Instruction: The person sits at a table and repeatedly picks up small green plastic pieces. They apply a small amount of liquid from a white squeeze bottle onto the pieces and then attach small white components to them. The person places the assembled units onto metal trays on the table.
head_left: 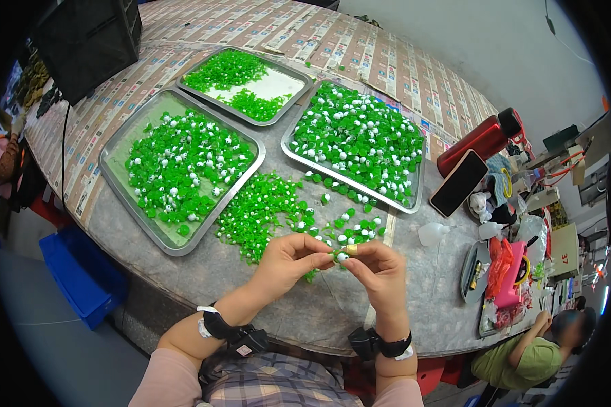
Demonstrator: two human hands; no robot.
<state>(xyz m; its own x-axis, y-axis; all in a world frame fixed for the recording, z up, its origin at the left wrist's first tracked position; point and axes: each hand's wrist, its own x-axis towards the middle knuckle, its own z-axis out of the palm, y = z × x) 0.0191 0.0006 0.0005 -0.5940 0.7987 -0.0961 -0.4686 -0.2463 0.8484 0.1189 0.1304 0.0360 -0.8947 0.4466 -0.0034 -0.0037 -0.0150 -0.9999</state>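
I have both bare hands meeting over the grey tabletop (pixel 278 325), fingertips nearly touching. The left hand (pixel 288 261) pinches a small green-and-white piece (pixel 341 257) between thumb and forefinger; the right hand (pixel 381 271) closes thumb and forefinger on its other side, so the piece sits squarely between them. Just beyond the fingers I see scattered green-and-white pieces (pixel 348 216), with a heap of loose green parts (pixel 258 210) near the left hand, forward of it. Farther out, a left tray (pixel 176 250) and a right tray (pixel 410 209) hold mixed green and white; a far tray (pixel 286 78) holds mostly green.
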